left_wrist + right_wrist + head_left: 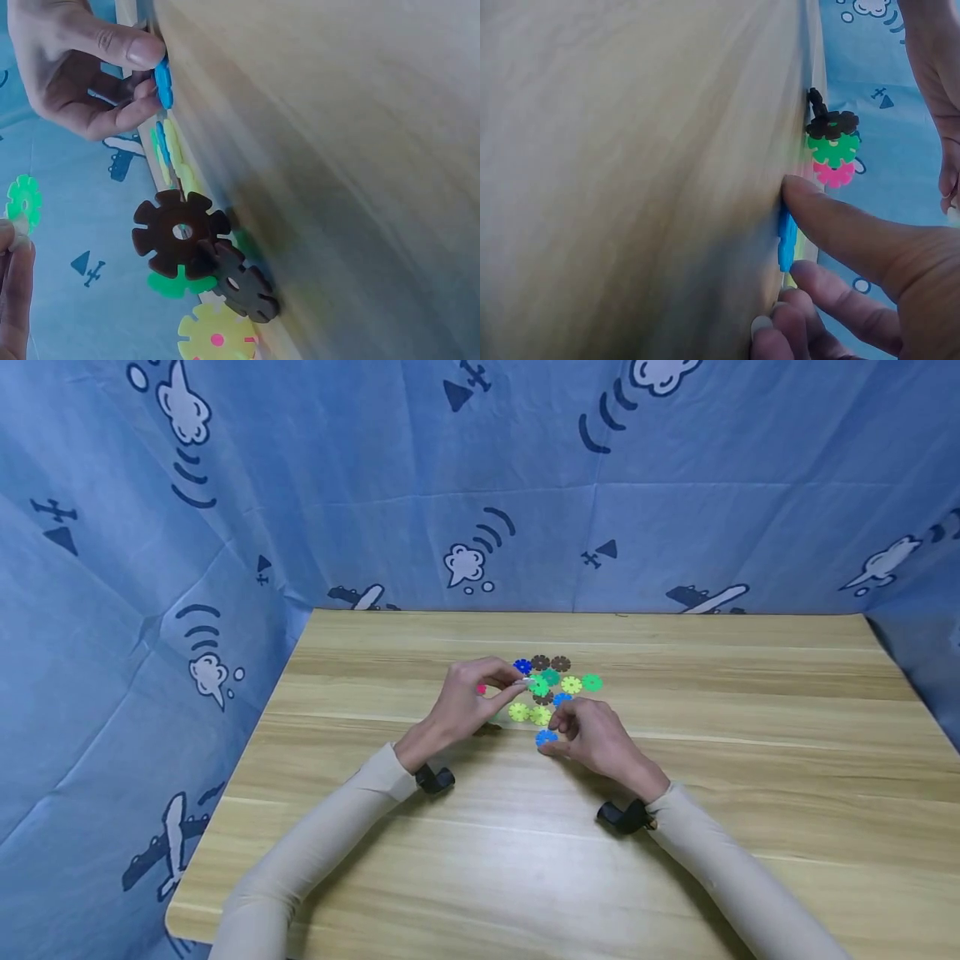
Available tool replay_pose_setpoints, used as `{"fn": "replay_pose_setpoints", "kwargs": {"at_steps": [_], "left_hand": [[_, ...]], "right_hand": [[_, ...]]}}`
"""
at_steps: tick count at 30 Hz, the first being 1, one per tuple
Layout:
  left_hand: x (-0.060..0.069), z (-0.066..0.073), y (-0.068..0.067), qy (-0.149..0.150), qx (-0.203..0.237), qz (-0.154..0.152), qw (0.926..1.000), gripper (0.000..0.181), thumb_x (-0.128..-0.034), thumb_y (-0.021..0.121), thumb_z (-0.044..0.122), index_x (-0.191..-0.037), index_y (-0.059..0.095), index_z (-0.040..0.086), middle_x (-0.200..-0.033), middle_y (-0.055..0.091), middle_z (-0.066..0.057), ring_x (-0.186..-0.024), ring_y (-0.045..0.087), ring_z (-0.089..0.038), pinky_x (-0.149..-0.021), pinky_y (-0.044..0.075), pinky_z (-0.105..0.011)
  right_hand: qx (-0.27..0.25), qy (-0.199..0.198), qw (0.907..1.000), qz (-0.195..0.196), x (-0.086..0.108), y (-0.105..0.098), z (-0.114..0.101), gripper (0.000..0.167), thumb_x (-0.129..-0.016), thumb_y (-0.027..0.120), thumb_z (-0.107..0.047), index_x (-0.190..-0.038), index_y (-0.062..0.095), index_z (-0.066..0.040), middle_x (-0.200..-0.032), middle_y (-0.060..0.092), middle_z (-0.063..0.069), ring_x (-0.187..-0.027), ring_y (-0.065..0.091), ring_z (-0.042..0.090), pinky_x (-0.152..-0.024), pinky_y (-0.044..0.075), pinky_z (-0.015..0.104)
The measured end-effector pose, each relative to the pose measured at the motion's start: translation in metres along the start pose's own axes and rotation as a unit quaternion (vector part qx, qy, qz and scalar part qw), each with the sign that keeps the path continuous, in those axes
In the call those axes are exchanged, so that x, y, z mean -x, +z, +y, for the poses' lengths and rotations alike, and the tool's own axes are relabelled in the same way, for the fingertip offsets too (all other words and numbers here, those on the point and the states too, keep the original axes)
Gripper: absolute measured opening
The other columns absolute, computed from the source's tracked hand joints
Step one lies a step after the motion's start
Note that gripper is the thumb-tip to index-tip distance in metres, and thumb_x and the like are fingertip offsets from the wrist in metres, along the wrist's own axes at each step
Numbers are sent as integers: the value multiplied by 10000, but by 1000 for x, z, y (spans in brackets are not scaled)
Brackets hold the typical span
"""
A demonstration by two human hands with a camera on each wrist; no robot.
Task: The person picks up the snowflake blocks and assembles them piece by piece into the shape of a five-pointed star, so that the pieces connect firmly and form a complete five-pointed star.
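Between thumb and fingers my left hand (474, 697) pinches a bright green notched disc (539, 686), raised above the other discs. A small whitish bit shows at those fingertips; I cannot tell what it is. My right hand (596, 737) pinches a blue notched disc (546, 738) at the near side of the group. In the left wrist view, that blue disc (163, 82) is seen edge-on between thumb and finger. The right wrist view shows the thumb (840, 221) at one end of the blue disc (787, 240), close to the tabletop.
Several notched discs lie around the hands: yellow-green discs (519, 712), brown discs (560, 664), a dark blue disc (522, 667) and a green disc (592, 682). Near the left hand are linked brown discs (169, 229) and a pink disc (834, 173). A blue curtain (525, 485) hangs behind the wooden table (750, 735).
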State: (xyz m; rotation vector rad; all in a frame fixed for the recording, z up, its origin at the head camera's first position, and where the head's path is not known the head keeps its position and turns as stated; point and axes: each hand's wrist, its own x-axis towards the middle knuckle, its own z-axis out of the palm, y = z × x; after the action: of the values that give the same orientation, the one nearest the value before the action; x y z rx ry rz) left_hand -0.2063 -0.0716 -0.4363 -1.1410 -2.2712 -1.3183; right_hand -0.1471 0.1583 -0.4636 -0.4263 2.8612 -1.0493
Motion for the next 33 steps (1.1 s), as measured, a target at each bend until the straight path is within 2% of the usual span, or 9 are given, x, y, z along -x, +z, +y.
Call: {"fn": "replay_pose_setpoints", "kwargs": {"at_steps": [7,13,18,21,27,33], "left_hand": [[-7,1,1,38,142,109,9998,86,-911,798,59,-990,769,38,-937,803,-94,-821,778,-158,-788,635,-195],[-10,3,3,57,215,116,9997,102,-891,809,29,-987,773,35,-927,803,-95,-817,781,-162,-789,639,-203],[-7,2,1,-86,84,147,9998,89,-898,807,48,-983,779,54,-931,806,-88,-823,782,-170,-727,658,-288],[-7,2,0,-162,18,156,9997,81,-904,805,62,-982,782,62,-931,807,-84,-819,781,-171,-713,660,-316],[-5,2,-2,-214,17,139,9997,99,-888,813,36,-979,782,61,-915,806,-79,-770,772,-146,-728,623,-170],[-3,0,-2,-178,77,66,9998,78,-907,802,58,-981,779,51,-921,808,-86,-787,777,-147,-743,619,-154]], "right_hand": [[-164,122,9998,-58,0,-1,3,253,-808,916,-200,-945,749,-67,-877,681,56,-781,599,161,-697,499,236],[-405,59,9991,-103,0,-2,3,261,-795,919,-140,-956,727,-67,-872,671,71,-765,590,161,-676,491,216],[-752,-16,9969,-217,1,-2,4,273,-801,899,-63,-981,695,-44,-870,710,74,-760,632,152,-688,551,193],[-882,-82,9958,-218,1,-2,5,222,-845,853,-27,-998,693,-32,-889,717,89,-767,652,160,-705,573,194],[-975,-20,9952,-104,1,-6,9,117,-932,754,-4,-1039,714,-28,-940,740,110,-817,693,181,-761,600,223],[-965,244,9948,198,1,-20,8,128,-961,744,-71,-1082,749,-31,-997,784,149,-871,736,232,-751,598,229]]}}
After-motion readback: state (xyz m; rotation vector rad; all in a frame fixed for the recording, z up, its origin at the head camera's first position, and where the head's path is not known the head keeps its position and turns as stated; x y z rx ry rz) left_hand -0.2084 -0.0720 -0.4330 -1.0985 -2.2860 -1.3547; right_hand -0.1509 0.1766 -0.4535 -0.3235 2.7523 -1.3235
